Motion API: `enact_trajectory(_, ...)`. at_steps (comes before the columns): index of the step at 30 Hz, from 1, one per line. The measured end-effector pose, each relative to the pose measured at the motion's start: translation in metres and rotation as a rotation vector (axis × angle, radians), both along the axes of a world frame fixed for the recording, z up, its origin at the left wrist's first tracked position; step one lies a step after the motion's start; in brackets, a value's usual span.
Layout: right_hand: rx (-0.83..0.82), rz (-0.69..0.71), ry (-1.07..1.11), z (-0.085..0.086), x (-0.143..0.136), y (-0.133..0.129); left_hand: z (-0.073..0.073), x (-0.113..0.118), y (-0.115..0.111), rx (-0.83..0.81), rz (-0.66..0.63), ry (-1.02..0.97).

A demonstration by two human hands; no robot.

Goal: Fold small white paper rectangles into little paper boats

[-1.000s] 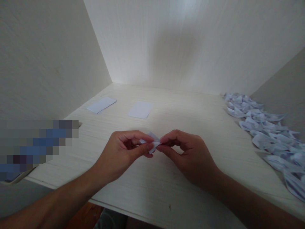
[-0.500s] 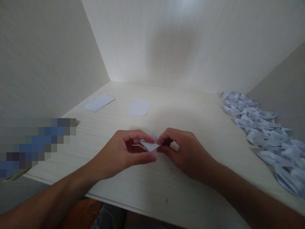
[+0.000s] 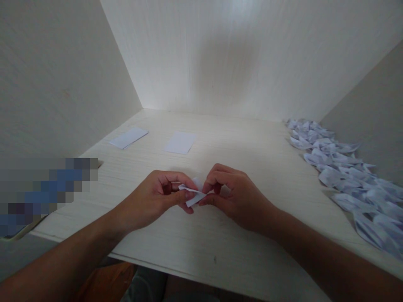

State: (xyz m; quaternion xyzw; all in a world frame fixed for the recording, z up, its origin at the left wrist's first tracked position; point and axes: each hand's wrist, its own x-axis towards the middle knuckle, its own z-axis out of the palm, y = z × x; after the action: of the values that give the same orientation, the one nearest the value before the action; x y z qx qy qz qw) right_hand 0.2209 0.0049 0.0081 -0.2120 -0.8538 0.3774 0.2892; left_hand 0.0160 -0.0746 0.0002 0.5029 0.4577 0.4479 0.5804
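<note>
A small folded white paper (image 3: 194,199) is held above the table between both hands. My left hand (image 3: 166,193) pinches its left part, with the thumb on the near face and fingers behind. My right hand (image 3: 222,186) grips the right corner between thumb and index finger. Part of the paper is hidden by the fingers. Behind the hands, a flat white sheet (image 3: 180,142) lies on the table, and a small stack of white paper (image 3: 129,137) lies farther left.
Many folded white paper pieces (image 3: 333,163) form a long pile along the table's right side. Pale walls stand at the back, left and right. A pixelated blue area (image 3: 47,191) is at the left edge. The table's front edge (image 3: 157,268) runs below my forearms.
My left thumb has closed onto the paper, and the paper has tilted, its near flap now pointing down to the left. The view has shifted slightly.
</note>
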Motion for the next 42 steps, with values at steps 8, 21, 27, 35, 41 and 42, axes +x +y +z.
enact_trajectory(8, -0.13, 0.027, 0.155, 0.0, -0.003, -0.006, 0.0, -0.004, -0.001, -0.1, -0.089, -0.199)
enact_trajectory(21, -0.095, 0.082, 0.219, 0.0, -0.003, -0.014, 0.004, -0.003, 0.001, -0.258, -0.162, -0.36)
enact_trajectory(27, -0.099, 0.089, 0.268, 0.002, -0.002, -0.019, 0.008, -0.001, 0.002, -0.314, -0.19, -0.39)
enact_trajectory(35, -0.11, 0.118, 0.32, 0.006, -0.003, -0.025, 0.008, 0.001, 0.002, -0.378, -0.22, -0.458)
enact_trajectory(41, -0.123, 0.125, 0.319, 0.006, -0.004, -0.026, 0.006, -0.001, 0.002, -0.388, -0.226, -0.464)
enact_trajectory(42, -0.115, 0.115, 0.31, 0.006, -0.004, -0.025, 0.006, -0.002, 0.002, -0.376, -0.214, -0.459)
